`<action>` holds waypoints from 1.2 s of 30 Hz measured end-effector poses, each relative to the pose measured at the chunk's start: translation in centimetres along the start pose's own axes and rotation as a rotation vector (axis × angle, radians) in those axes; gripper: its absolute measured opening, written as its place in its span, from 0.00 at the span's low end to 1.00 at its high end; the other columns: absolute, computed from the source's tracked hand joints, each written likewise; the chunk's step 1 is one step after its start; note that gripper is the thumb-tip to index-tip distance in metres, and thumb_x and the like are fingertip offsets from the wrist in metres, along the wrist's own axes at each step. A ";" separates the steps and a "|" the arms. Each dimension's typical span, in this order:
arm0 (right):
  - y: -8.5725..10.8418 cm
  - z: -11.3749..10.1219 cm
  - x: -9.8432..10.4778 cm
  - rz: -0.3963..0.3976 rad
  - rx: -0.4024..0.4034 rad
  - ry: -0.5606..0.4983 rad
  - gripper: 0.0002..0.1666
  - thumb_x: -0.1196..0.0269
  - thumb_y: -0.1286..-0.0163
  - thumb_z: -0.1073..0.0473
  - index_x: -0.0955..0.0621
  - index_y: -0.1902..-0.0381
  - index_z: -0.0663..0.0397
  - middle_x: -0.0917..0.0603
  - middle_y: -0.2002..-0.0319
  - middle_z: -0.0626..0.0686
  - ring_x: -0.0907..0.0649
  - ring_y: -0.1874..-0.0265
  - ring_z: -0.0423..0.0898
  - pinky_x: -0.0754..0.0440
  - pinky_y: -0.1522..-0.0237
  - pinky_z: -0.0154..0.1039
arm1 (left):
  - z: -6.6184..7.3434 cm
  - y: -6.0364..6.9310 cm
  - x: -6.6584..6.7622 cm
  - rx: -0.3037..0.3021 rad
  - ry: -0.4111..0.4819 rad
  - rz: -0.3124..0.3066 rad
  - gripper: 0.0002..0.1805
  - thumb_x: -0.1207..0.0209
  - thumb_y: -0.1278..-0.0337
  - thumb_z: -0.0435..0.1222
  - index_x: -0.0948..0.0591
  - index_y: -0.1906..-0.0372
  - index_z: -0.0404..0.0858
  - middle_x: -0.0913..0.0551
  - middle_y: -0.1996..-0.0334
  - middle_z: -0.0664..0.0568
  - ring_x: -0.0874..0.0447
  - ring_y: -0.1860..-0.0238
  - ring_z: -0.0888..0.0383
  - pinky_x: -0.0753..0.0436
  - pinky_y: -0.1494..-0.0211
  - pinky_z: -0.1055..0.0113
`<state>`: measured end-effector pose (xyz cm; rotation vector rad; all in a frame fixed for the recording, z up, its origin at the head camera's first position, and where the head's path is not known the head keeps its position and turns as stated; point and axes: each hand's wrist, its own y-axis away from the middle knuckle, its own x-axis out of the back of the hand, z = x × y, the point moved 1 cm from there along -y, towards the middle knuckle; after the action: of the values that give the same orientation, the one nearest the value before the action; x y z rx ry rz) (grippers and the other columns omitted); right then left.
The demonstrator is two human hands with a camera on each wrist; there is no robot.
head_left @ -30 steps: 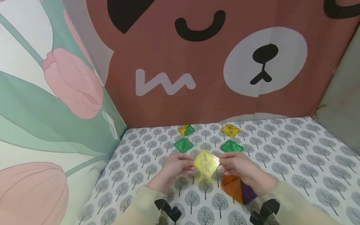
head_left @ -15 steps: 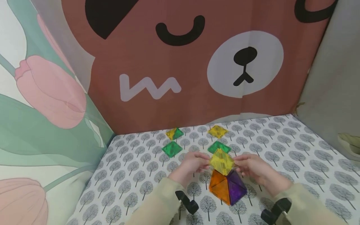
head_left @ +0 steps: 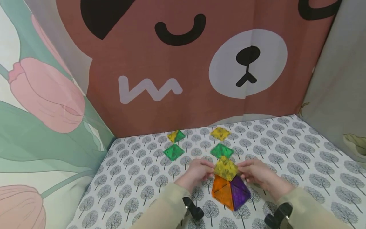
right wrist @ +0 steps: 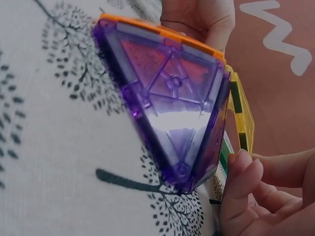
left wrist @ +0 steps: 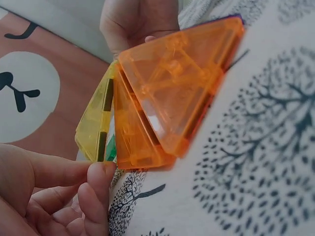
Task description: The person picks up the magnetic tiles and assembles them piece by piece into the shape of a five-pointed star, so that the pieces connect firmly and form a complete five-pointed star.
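A yellow diamond of translucent tiles (head_left: 226,168) is pinched at its left corner by my left hand (head_left: 198,171) and at its right corner by my right hand (head_left: 254,173). Just below it on the cloth stands a raised shape with orange tiles (head_left: 223,192) on the left and purple tiles (head_left: 239,192) on the right. In the left wrist view the yellow piece (left wrist: 96,120) meets the top of the orange tiles (left wrist: 172,78). The right wrist view shows the yellow piece (right wrist: 242,110) tilted beside the purple tiles (right wrist: 172,98); whether the edges touch, I cannot tell.
Behind the hands lie two green diamonds (head_left: 173,152) (head_left: 221,150), a yellow diamond (head_left: 220,133) and a yellow-green diamond (head_left: 176,136). The tree-print cloth (head_left: 137,197) ends at a brown bear-print curtain (head_left: 160,117).
Both hands have brought the yellow diamond over to the far edge of the orange and purple shape and lowered it slightly. The head view has turned to the right.
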<state>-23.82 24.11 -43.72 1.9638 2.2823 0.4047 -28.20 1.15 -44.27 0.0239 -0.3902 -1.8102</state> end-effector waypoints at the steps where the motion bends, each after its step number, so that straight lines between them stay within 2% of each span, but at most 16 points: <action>1: 0.0 0.0 -0.1 0.004 -0.001 0.002 0.17 0.42 0.30 0.67 0.23 0.46 0.73 0.16 0.66 0.57 0.20 0.74 0.43 0.21 0.75 0.30 | -0.1 0.0 -0.1 0.002 -0.010 0.002 0.05 0.37 0.41 0.26 0.13 0.65 0.37 0.16 0.76 0.49 0.21 0.80 0.62 0.27 0.80 0.74; 9: 0.0 0.1 -0.5 0.029 -0.015 0.028 0.18 0.41 0.29 0.67 0.24 0.45 0.74 0.17 0.66 0.57 0.20 0.74 0.43 0.21 0.76 0.31 | 0.1 0.5 -0.1 0.030 -0.022 -0.026 0.05 0.38 0.38 0.28 0.13 0.64 0.38 0.15 0.71 0.50 0.20 0.79 0.61 0.25 0.79 0.72; 18: 0.2 -0.1 -0.9 0.063 -0.017 0.071 0.17 0.41 0.31 0.68 0.22 0.46 0.72 0.18 0.67 0.57 0.20 0.75 0.45 0.20 0.76 0.33 | 0.3 1.1 0.0 0.014 -0.028 -0.036 0.06 0.38 0.38 0.27 0.12 0.61 0.37 0.15 0.71 0.49 0.20 0.78 0.60 0.25 0.78 0.72; 24: 0.4 -0.1 -0.7 0.039 -0.010 0.090 0.19 0.43 0.31 0.69 0.23 0.44 0.73 0.18 0.67 0.57 0.20 0.75 0.46 0.20 0.76 0.35 | 0.3 1.7 0.4 0.006 -0.072 -0.047 0.07 0.38 0.38 0.29 0.12 0.59 0.38 0.16 0.65 0.52 0.18 0.75 0.58 0.23 0.76 0.70; 26: 0.8 -0.2 -0.3 0.039 -0.016 0.116 0.21 0.43 0.30 0.67 0.26 0.42 0.76 0.18 0.65 0.57 0.19 0.74 0.47 0.18 0.74 0.37 | 0.1 2.0 0.6 0.000 -0.089 -0.049 0.07 0.38 0.37 0.29 0.13 0.58 0.37 0.17 0.64 0.53 0.17 0.74 0.57 0.21 0.76 0.68; 29: 2.0 -0.5 0.4 0.055 -0.038 0.220 0.23 0.44 0.27 0.63 0.28 0.42 0.78 0.16 0.65 0.56 0.17 0.73 0.48 0.15 0.70 0.42 | -0.1 2.5 1.2 -0.001 -0.099 -0.059 0.08 0.38 0.37 0.31 0.14 0.55 0.36 0.17 0.64 0.52 0.16 0.73 0.56 0.18 0.74 0.66; 32: 3.8 -0.5 1.0 0.032 -0.073 0.273 0.25 0.46 0.25 0.59 0.30 0.43 0.80 0.16 0.66 0.57 0.16 0.73 0.51 0.14 0.69 0.46 | -0.3 2.9 1.8 -0.004 -0.059 -0.097 0.12 0.39 0.36 0.31 0.17 0.49 0.34 0.16 0.63 0.49 0.16 0.71 0.55 0.16 0.71 0.64; 34: 5.0 -0.3 1.3 -0.014 -0.090 0.251 0.30 0.46 0.24 0.57 0.34 0.41 0.83 0.16 0.66 0.57 0.15 0.72 0.52 0.14 0.70 0.48 | -0.4 3.0 2.1 -0.008 -0.020 -0.130 0.15 0.40 0.35 0.31 0.19 0.45 0.33 0.16 0.61 0.49 0.15 0.69 0.54 0.16 0.70 0.64; 36: 6.2 0.1 1.5 -0.072 -0.109 0.159 0.35 0.47 0.23 0.55 0.41 0.39 0.87 0.16 0.63 0.58 0.15 0.70 0.53 0.14 0.69 0.49 | -0.4 2.9 2.3 -0.002 0.015 -0.158 0.17 0.42 0.34 0.30 0.21 0.42 0.33 0.15 0.59 0.49 0.15 0.67 0.53 0.16 0.69 0.64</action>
<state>-18.10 26.37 -42.05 1.8533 2.3597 0.6855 -26.05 -1.76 -43.37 0.0686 -0.3843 -1.9657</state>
